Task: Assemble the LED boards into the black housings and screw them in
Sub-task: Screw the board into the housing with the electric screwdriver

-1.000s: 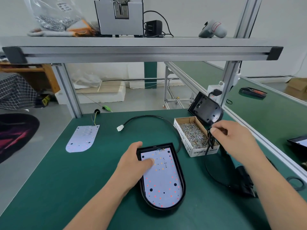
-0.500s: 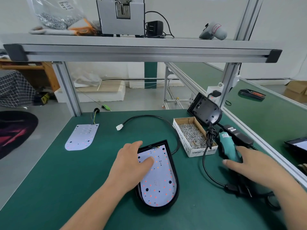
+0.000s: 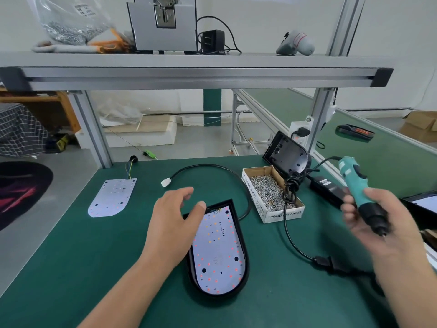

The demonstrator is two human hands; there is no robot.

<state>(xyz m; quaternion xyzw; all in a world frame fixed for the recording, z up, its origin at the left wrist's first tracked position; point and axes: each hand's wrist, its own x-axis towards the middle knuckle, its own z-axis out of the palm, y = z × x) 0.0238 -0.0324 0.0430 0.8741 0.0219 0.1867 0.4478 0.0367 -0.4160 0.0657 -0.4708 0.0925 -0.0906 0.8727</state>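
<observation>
A white LED board (image 3: 218,252) lies inside a black housing (image 3: 244,268) at the middle of the green table. My left hand (image 3: 171,223) hovers over the housing's top left corner, fingers relaxed, thumb near the board's upper edge. My right hand (image 3: 378,230) holds a teal electric screwdriver (image 3: 359,195) above the table at the right, bit end pointing down. A second LED board (image 3: 111,197) with wires lies loose at the left. Another black housing (image 3: 287,153) leans at the back right. A cardboard box of screws (image 3: 272,192) stands beside the first housing.
The screwdriver's black cable (image 3: 293,242) loops across the table to a connector (image 3: 326,262). A black cable with a white plug (image 3: 165,182) curves behind the housing. A black power adapter (image 3: 328,187) lies at the right. An overhead shelf (image 3: 189,69) carries equipment.
My right hand reached down to the teal screwdriver, gripped it and lifted it off the table. My left hand lifted its fingers off the board.
</observation>
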